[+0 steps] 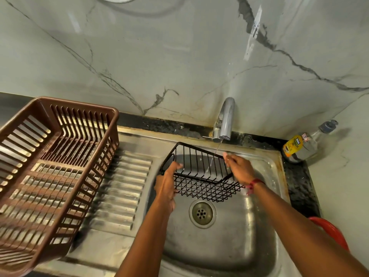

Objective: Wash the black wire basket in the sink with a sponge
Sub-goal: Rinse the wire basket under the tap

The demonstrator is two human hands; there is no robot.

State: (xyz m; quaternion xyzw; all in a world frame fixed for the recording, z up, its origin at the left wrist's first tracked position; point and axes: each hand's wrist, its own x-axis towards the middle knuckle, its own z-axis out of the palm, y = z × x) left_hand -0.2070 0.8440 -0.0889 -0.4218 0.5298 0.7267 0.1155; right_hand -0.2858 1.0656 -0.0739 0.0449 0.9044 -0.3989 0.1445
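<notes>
As a thin stream (216, 151) from the tap (225, 118) runs through it, the black wire basket (203, 186) hangs tilted over the sink (219, 252), near its back edge, long axis left to right between 2 hands: left hand (167, 182) curled round the left end, right hand (239, 168) pinching the right rim. No sponge shows (1 hand must let go to fetch it); open basin lies below.

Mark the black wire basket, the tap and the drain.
black wire basket (207, 189), head view, on its mesh floor.
tap (225, 118), head view, on the spout's curved body.
drain (201, 213), head view, on the strainer centre.
</notes>
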